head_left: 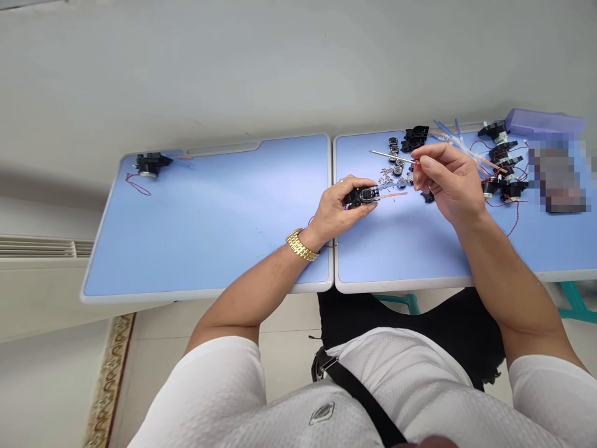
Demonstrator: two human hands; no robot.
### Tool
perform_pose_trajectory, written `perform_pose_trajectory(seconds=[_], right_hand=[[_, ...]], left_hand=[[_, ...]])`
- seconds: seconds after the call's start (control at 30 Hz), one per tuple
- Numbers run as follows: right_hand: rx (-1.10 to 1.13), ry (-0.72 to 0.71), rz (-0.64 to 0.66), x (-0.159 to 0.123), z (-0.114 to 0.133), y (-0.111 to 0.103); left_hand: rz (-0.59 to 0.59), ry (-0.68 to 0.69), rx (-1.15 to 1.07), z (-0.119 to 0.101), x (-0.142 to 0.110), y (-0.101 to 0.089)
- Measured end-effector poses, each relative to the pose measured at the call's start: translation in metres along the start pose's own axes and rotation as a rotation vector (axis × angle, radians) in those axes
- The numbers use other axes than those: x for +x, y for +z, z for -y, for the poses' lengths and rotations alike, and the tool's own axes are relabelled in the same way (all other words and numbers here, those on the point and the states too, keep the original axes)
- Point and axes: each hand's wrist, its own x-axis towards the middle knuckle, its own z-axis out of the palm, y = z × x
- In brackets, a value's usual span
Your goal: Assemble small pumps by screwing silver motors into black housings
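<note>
The left hand [338,208] is grasping a small black plastic housing [361,197] with the fingers closed around it, just above the blue bench [209,249], and a gold wristwatch [301,244] sits on this wrist. The right hand [448,180] pinches a thin metal rod [392,156] between thumb and fingers, near a scatter of tiny screws [386,176]. More black housings [504,162] with red wires [515,224] lie on the bench at the right side.

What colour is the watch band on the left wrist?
The watch band is gold metal links, clearest in the head view.
</note>
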Motion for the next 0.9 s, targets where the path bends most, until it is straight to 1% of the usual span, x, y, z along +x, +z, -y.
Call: perform_pose_trajectory(seconds=[0.07, 0.17, 0.27, 0.33, 0.43, 0.53, 0.77, 0.9], right_hand=[[-0.009, -0.010, 0.002, -0.002, -0.001, 0.001], [-0.037, -0.046, 0.069, -0.005, -0.002, 0.004], [-0.087, -0.091, 0.152, -0.009, -0.002, 0.009], [-0.143, -0.129, 0.149, -0.014, 0.000, 0.013], [-0.279, -0.179, 0.109, -0.023, 0.004, 0.016], [-0.438, -0.227, 0.106, -0.029, 0.003, 0.017], [-0.730, -0.345, 0.154, -0.026, -0.023, 0.016], [-0.851, -0.337, 0.194, -0.027, -0.026, 0.014]], left_hand=[[-0.016, -0.052, -0.008, 0.001, 0.000, 0.001], [-0.027, -0.116, -0.013, 0.002, -0.001, 0.002], [-0.022, -0.125, -0.016, 0.003, -0.002, 0.003], [-0.009, -0.116, -0.019, 0.003, -0.003, 0.004], [0.018, -0.109, -0.016, 0.003, -0.004, 0.005], [0.032, -0.106, -0.039, 0.003, -0.005, 0.006], [0.074, -0.113, -0.112, 0.005, -0.007, 0.008], [0.086, -0.112, -0.135, 0.008, -0.008, 0.010]])
